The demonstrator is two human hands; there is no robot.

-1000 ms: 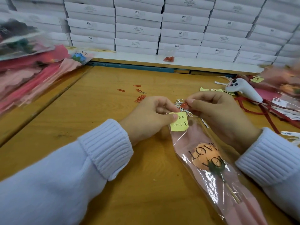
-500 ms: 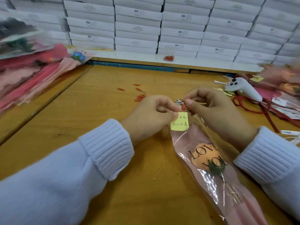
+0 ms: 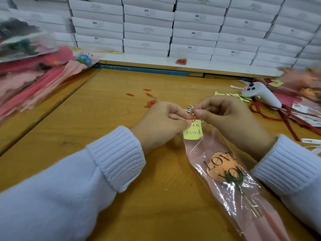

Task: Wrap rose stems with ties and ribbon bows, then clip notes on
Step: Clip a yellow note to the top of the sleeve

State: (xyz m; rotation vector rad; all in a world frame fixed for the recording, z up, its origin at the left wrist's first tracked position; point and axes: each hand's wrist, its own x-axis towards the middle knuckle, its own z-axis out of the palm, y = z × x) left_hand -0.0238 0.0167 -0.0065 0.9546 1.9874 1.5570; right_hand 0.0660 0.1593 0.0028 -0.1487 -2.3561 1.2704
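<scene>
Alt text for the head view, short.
The left hand pinches a yellow handwritten note at the top of a pink wrapped rose printed LOVE YOU, while the right hand pinches a red paper clip at the note's top edge. Loose red paper clips lie on the wooden table beyond, before stacked white boxes.

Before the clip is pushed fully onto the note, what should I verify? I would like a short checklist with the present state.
1. Small yellow paper note lies on the top end of the clear plastic rose sleeve: ok.
2. Left hand pinches the note's upper left corner: ok.
3. Right hand pinches the red wire paper clip at the note's top edge: ok.
4. Clip catches both note and sleeve: cannot tell.
5. Spare red paper clips lie on the wooden table: ok.
</scene>
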